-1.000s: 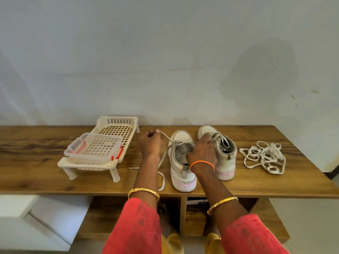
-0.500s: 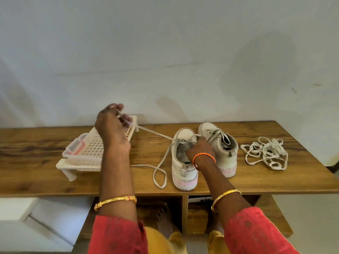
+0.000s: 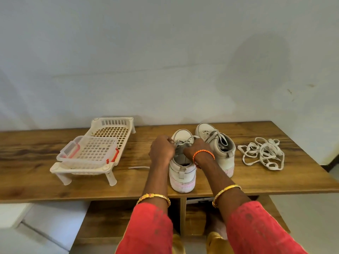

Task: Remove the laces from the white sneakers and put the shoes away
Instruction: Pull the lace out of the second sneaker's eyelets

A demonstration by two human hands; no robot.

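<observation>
Two white sneakers stand heel-toward-me on the wooden table [image 3: 302,180]. Both my hands are at the laces of the left sneaker [image 3: 182,173]. My left hand [image 3: 161,151] is curled on its left side and pinches the lace [image 3: 185,142]. My right hand [image 3: 196,149] grips the shoe's upper edge at the lacing. A loose lace end [image 3: 138,167] lies on the table left of my left arm. The right sneaker [image 3: 220,143] stands untouched beside it, still laced.
A white plastic rack [image 3: 113,129] with a clear latticed box [image 3: 88,153] on it sits at the table's left. A heap of loose white laces [image 3: 262,153] lies at the right. A wall rises behind, and open shelf compartments show under the table.
My left hand, which had pulled the lace far out to the left over the rack, has come back to the left sneaker's lacing. The right hand stayed on the shoe.
</observation>
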